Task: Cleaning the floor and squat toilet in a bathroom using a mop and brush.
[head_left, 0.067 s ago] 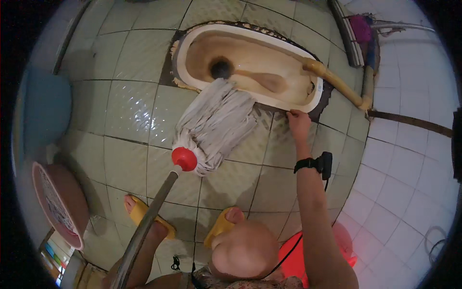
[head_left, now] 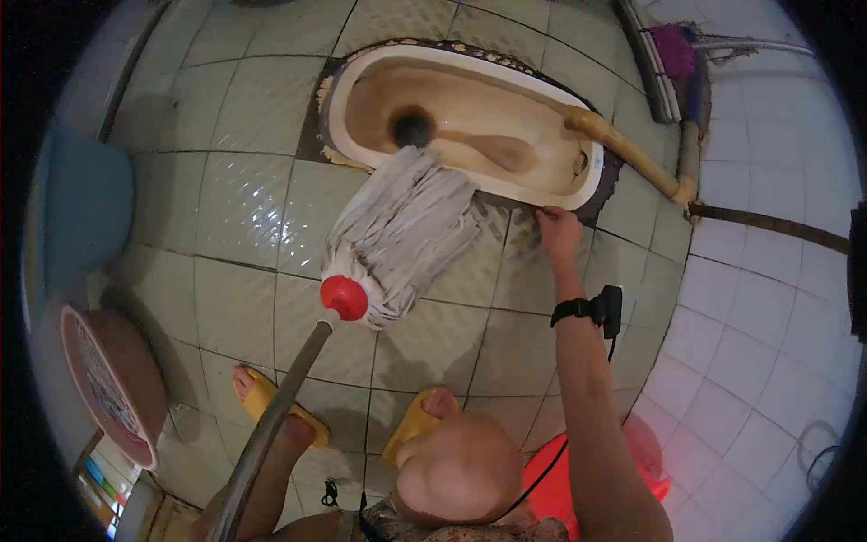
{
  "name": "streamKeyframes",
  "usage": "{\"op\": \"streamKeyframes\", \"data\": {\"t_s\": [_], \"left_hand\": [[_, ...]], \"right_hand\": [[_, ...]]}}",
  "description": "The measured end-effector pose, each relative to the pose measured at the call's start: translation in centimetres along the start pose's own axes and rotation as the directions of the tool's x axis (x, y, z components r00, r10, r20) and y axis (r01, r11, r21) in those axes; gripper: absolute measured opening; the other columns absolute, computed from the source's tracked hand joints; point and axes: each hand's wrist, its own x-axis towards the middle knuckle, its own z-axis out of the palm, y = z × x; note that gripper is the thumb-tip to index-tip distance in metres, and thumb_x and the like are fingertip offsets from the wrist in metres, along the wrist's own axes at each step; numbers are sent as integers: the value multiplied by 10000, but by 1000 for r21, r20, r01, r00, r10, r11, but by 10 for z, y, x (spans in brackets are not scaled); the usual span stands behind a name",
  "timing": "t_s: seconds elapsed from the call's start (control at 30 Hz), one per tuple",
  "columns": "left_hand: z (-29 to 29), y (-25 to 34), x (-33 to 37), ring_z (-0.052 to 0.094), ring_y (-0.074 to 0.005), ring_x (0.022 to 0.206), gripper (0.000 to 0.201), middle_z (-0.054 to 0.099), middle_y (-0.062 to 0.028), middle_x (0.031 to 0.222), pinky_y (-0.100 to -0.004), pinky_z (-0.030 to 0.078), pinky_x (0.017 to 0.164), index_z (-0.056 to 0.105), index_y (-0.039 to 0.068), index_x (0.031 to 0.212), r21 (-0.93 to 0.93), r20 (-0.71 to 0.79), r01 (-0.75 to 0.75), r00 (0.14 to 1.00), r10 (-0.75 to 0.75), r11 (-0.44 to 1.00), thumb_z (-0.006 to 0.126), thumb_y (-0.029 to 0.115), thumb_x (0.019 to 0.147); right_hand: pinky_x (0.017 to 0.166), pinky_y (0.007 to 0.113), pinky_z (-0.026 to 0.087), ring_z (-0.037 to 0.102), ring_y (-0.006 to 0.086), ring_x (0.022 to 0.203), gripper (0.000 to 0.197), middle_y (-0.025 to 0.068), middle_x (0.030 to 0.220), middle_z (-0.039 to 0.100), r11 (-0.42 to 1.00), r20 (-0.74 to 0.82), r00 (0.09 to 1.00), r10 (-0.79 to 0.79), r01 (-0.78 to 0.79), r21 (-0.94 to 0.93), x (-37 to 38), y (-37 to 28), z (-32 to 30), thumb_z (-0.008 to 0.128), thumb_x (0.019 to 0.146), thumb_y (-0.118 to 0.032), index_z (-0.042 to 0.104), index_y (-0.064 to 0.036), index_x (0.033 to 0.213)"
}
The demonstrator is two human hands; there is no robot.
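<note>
At the lower left of the frame a grey mop handle (head_left: 271, 425) rises to a red collar and grey string mop head (head_left: 402, 235) lying on the tiled floor (head_left: 226, 208), centre frame, touching the squat toilet (head_left: 470, 117) at the upper centre. The left hand is hidden. The right hand (head_left: 560, 233), right of centre, presses flat and empty on the tiles beside the toilet rim.

- Dim, warm indoor light; the white wall tiles (head_left: 759, 361) at right are brightest.
- Soft shadows on the floor tiles (head_left: 235, 217).
- Strong fisheye bending, black vignette at the rim, slight softness.
</note>
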Motion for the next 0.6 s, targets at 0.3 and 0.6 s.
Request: {"op": "streamKeyframes", "data": {"t_s": [0.3,0.6], "left_hand": [[116,-20,66,568,-253,914,259,583,-86,1016,-417,478,651,614,109,962,48,-385,-22,922,39,999,475,237,785],[-55,-4,-159,466,-179,1008,222,532,-47,1005,-354,325,869,502,33,949,-817,-577,-419,623,-528,397,445,219,841]], "right_hand": [[563,315,435,556,224,583,305,113,672,602,988,39,998,57,-62,140,-27,21,2,662,653,-296,646,-37,812],[530,224,396,478,84,556,237,46,625,576,778,57,992,117,-127,615,-91,22,-29,668,692,-197,638,-4,825]]}}
